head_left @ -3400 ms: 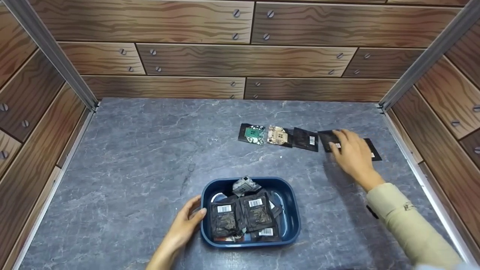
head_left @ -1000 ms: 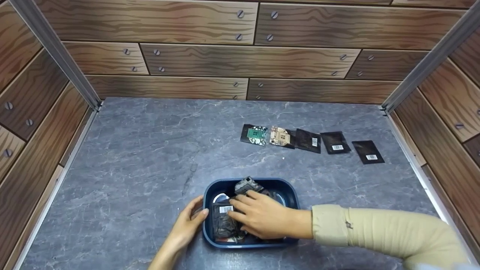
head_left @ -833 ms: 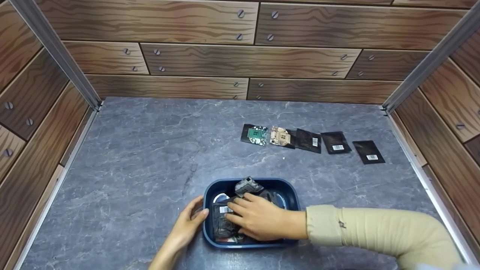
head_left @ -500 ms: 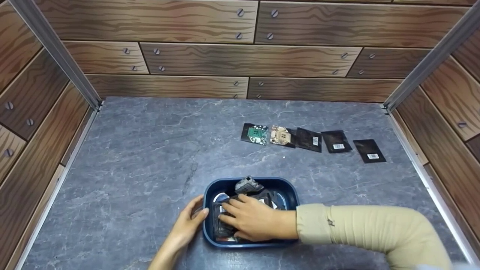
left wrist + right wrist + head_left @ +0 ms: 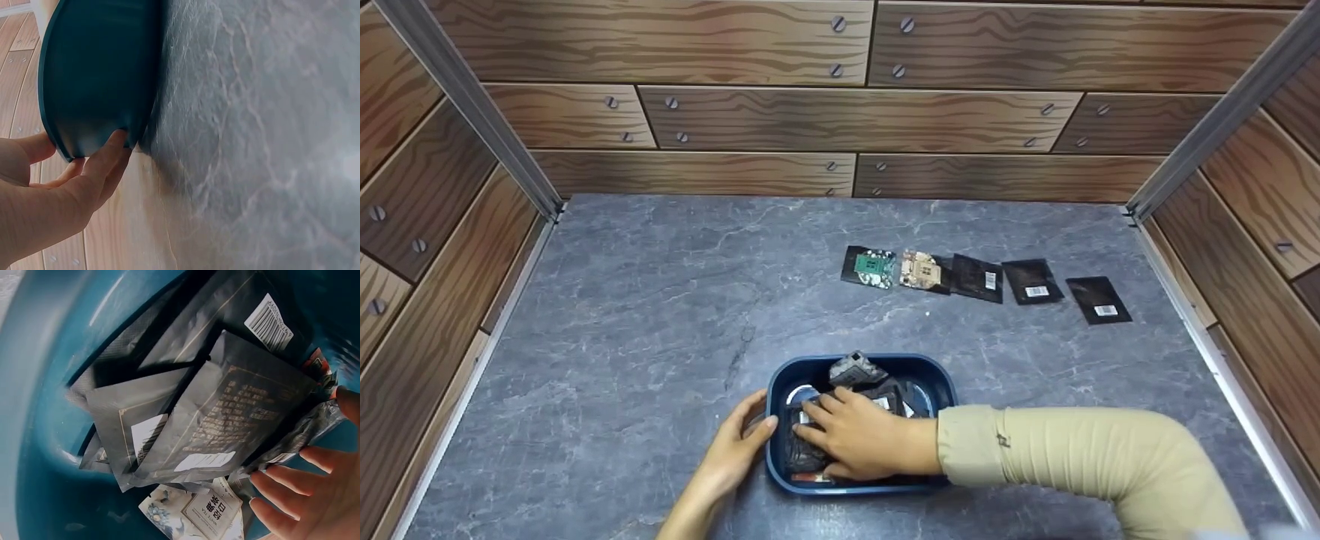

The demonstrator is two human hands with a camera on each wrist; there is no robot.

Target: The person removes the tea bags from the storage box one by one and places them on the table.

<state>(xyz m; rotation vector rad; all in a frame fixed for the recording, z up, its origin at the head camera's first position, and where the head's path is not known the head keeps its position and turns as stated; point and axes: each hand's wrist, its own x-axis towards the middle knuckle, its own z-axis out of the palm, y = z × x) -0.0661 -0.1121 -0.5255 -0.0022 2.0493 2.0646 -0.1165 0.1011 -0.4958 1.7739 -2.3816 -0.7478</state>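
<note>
A blue plastic bin (image 5: 937,367) holds several black tea sachets (image 5: 225,410), some bearing white barcode labels. My left hand (image 5: 733,442) holds the bin's left end, thumb at the rim and fingers against the outer wall. Inside the bin, my right hand (image 5: 866,436) has its thumb and fingertips on either side of a crumpled black sachet (image 5: 298,436) at the left end. The right wrist view shows that sachet tilted between them. A floral sachet marked white tea (image 5: 208,512) lies lower in the pile, and a silvery patterned sachet (image 5: 855,369) leans at the back wall.
Farther back on the grey marbled table (image 5: 660,315) lies a row of sachets: a green-fronted one (image 5: 874,268), a cream-fronted one (image 5: 922,271), and black ones such as the rightmost (image 5: 1099,300). Wood-patterned walls (image 5: 735,120) enclose the back and sides.
My right hand has left the row of sachets and come into the bin, then shifted left among the sachets there. The left hand keeps its place on the bin.
</note>
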